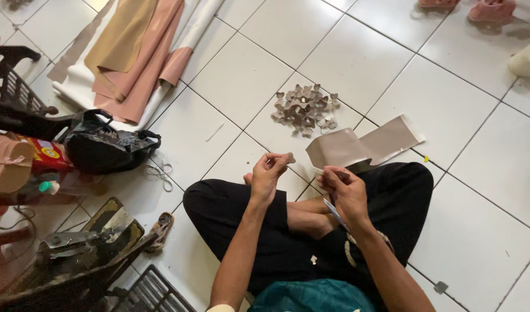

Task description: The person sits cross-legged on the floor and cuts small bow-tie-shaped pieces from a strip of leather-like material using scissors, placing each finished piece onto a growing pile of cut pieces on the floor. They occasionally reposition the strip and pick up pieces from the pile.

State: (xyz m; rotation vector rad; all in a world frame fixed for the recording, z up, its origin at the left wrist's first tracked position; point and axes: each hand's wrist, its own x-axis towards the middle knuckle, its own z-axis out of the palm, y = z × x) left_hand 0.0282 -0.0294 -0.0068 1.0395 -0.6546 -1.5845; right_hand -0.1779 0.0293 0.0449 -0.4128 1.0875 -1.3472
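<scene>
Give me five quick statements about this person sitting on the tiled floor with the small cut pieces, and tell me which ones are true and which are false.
1. The left hand pinches a small taupe cut piece. True.
2. The pile of small cut pieces lies on the person's lap. False: it lies on the white tiled floor in front of the crossed legs.
3. The right hand holds a slim tool with a blue handle. True.
4. The curled taupe sheet lies beside the black bag. False: it lies near the right knee, far from the bag.
5. The pink and tan sheets are stacked on a chair. False: they are spread on the floor.
</scene>
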